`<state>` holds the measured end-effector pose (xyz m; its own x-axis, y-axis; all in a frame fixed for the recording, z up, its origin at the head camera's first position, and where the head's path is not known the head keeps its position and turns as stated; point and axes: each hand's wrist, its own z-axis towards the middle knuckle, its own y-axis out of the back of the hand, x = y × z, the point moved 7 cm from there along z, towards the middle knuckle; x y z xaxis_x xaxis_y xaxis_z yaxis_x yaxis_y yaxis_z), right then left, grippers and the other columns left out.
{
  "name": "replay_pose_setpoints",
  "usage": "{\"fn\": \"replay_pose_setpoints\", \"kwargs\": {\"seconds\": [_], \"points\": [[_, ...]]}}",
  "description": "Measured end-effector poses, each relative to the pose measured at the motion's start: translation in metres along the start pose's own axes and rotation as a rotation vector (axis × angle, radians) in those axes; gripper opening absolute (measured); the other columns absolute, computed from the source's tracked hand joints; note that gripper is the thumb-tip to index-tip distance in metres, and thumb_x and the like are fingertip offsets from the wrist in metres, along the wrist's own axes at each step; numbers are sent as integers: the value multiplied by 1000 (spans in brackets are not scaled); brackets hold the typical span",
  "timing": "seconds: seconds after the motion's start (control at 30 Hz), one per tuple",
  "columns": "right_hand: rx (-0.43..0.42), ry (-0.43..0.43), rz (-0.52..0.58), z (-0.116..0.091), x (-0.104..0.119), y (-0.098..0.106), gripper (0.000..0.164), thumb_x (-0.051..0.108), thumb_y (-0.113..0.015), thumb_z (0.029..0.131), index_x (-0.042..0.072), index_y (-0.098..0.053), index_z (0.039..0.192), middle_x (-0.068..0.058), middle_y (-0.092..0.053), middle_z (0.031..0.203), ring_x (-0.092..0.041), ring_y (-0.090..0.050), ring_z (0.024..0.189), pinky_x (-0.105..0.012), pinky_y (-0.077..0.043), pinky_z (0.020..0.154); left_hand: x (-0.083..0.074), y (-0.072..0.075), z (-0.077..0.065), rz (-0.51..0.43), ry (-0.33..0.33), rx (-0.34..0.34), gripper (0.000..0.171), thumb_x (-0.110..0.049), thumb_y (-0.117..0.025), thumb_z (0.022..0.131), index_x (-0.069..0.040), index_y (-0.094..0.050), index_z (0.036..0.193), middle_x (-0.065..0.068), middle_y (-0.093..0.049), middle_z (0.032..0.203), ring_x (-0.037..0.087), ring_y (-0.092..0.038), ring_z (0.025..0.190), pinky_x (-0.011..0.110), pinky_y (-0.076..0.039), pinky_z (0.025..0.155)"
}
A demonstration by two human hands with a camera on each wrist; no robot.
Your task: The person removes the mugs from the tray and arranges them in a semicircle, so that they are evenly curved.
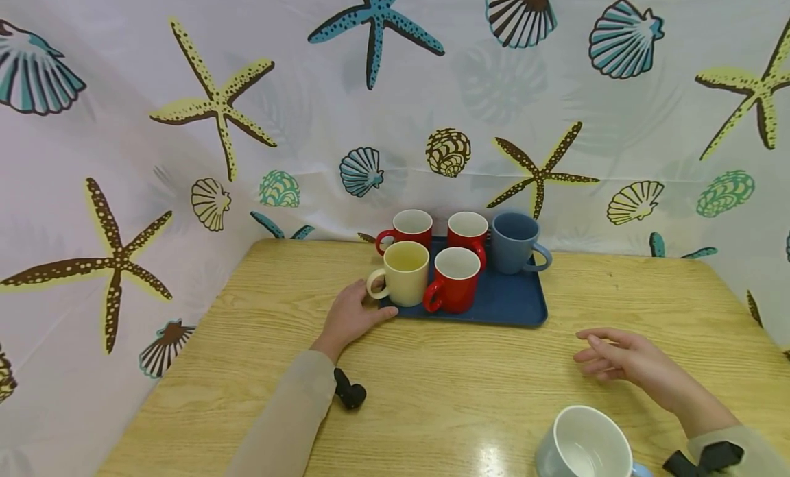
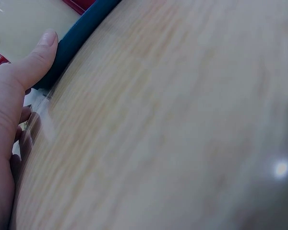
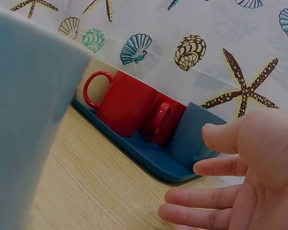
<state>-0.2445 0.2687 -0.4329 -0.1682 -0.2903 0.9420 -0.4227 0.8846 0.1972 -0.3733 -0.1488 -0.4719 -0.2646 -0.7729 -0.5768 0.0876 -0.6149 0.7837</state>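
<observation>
Blue tray (image 1: 509,302) is best being steadied at eight o'clock by left hand (image 1: 354,312), grip unclear; right hand (image 1: 636,362), fingers wide.

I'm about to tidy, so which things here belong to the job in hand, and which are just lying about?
Likely the job: blue tray; yellow mug; three red mugs; blue mug; pale blue mug off the tray.

Just around: patterned cloth; wooden table.

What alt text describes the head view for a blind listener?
A left hand is at the near-left corner of a blue tray holding five mugs; a right hand hovers over the wooden table near a pale mug.
</observation>
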Motion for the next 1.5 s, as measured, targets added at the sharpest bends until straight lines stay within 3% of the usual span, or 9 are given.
{"fn": "replay_pose_setpoints", "kwargs": {"seconds": [0.23, 0.6, 1.03, 1.37, 1.5], "points": [[3, -30, 53, 16, -7, 3, 60, 38, -41, 89, -2, -26, 130, -24, -48, 115, -33, -50, 100, -42, -43, 79, 1, 1, 1, -1, 4, -3, 73, -70, -55, 59, -26, -49, 117, -4, -48, 116, 20, -40, 109, 41, -27, 93], [36, -6, 293, 42, -10, 10, 62, 36, -36, 91, 0, -11, 135, -27, -35, 125, -36, -41, 110, -45, -36, 87, 0, 1, -1, -7, 0, -4, 71, -68, -56, 59, -25, -50, 115, -5, -50, 111, 20, -42, 107, 41, -29, 92], [-22, -25, 303, 64, -6, 20, 64, 39, -38, 89, 5, -10, 136, -27, -34, 127, -35, -43, 109, -44, -36, 87, -2, 1, -1, 0, 0, -18, 66, -64, -59, 61, -25, -51, 115, -4, -50, 112, 19, -42, 107, 41, -29, 92], [-44, -19, 341, 82, -1, 23, 66, 40, -36, 90, 7, -4, 137, -29, -25, 131, -36, -40, 111, -46, -31, 91, -1, 2, -1, -2, 8, -28, 67, -67, -57, 60, -25, -52, 112, -5, -51, 109, 19, -43, 106, 41, -30, 91], [-58, -15, 346, 89, 1, 24, 66, 41, -35, 90, 7, -4, 137, -29, -25, 131, -36, -39, 112, -46, -31, 91, -1, 3, -2, -4, 4, -16, 69, -67, -57, 60, -25, -51, 115, -2, -49, 115, 22, -41, 109, 42, -29, 92]]}}
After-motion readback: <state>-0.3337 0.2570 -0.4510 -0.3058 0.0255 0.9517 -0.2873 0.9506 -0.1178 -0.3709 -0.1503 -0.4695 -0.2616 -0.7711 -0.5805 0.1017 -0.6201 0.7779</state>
